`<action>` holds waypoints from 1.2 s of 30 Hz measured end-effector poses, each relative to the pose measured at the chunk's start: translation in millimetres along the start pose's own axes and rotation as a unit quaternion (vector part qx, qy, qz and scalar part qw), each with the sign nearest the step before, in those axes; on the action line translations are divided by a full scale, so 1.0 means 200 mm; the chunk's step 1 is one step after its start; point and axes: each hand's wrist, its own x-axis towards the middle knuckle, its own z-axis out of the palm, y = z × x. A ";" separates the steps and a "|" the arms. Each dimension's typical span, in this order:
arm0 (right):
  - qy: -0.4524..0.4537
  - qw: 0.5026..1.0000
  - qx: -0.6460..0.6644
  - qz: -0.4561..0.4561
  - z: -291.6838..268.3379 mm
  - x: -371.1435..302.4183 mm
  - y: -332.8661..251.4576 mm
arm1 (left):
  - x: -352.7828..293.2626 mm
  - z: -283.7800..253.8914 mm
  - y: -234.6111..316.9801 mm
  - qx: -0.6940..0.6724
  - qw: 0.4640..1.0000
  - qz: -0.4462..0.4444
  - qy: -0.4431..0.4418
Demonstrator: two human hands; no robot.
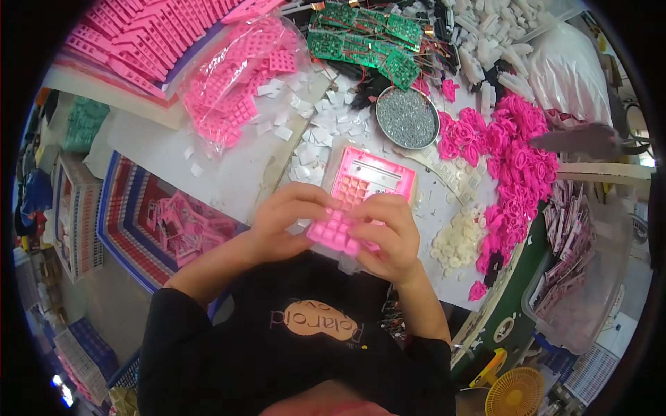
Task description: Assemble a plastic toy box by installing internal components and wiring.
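Observation:
A pink keypad (333, 232) with rows of raised square buttons is between my two hands, tilted up in front of my chest. My left hand (281, 220) grips its left side, fingers bent over the top edge. On the other side my right hand (390, 234) pinches it, the fingertips resting on the buttons. Just beyond lies a pink plastic casing (383, 165) with square holes and a silvery strip near its far end. Its near part is hidden behind the keypad and my fingers.
Beyond the casing stands a round dish of small metal screws (406, 118). Green circuit boards (364, 38) lie behind it. A clear bag of pink keypads (239, 87) sits left, pink ring-shaped parts (513, 152) right, near white round pieces (458, 239). A crate (125, 208) stands lower left.

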 end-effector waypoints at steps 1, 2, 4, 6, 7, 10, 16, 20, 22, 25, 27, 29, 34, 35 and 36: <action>-0.007 1.000 -0.004 0.004 -0.01 0.01 -0.02 | -0.01 0.00 -0.01 -0.012 1.000 -0.010 -0.005; -0.015 1.000 -0.008 0.008 -0.02 0.01 -0.05 | -0.02 0.01 -0.02 -0.024 0.999 -0.020 -0.009; -0.061 0.998 0.013 0.030 -0.05 -0.01 -0.06 | -0.06 0.01 -0.03 -0.032 0.996 -0.063 -0.061; -0.112 0.990 0.034 0.083 -0.09 0.00 -0.07 | -0.08 0.00 -0.03 -0.030 0.989 -0.095 -0.109; -0.138 0.981 0.044 0.126 -0.12 0.00 -0.08 | -0.07 -0.04 -0.03 -0.025 0.985 -0.105 -0.133; -0.218 0.949 0.014 0.228 -0.13 0.02 0.00 | -0.08 -0.12 -0.07 0.014 0.982 -0.130 -0.135; -0.219 0.938 -0.029 0.266 -0.05 0.11 0.27 | -0.12 -0.14 -0.11 0.047 0.979 -0.184 -0.081; -0.247 0.932 -0.108 0.243 -0.05 0.13 0.30 | -0.15 -0.14 -0.12 0.044 0.979 -0.186 -0.074; -0.209 0.941 -0.153 0.217 -0.04 0.12 0.28 | -0.15 -0.15 -0.11 0.042 0.975 -0.203 -0.076; -0.129 0.958 -0.192 0.168 -0.03 0.06 0.17 | -0.13 -0.18 -0.10 0.050 0.972 -0.218 -0.069; -0.158 0.958 -0.198 0.133 -0.03 -0.05 0.11 | -0.09 -0.20 -0.10 0.057 0.974 -0.208 -0.064; -0.239 0.933 -0.228 0.143 0.00 -0.09 0.01 | 0.01 -0.24 -0.12 0.071 0.979 -0.180 -0.061; -0.323 0.892 -0.268 0.166 0.08 -0.15 -0.03 | 0.45 -0.26 -0.32 0.177 0.978 -0.092 -0.057; -0.330 0.889 -0.271 0.167 0.09 -0.14 -0.03 | 0.55 -0.26 -0.39 0.193 0.975 -0.106 -0.041; -0.338 0.884 -0.275 0.170 0.09 -0.14 -0.04 | 0.66 -0.24 -0.47 0.207 0.971 -0.118 -0.027</action>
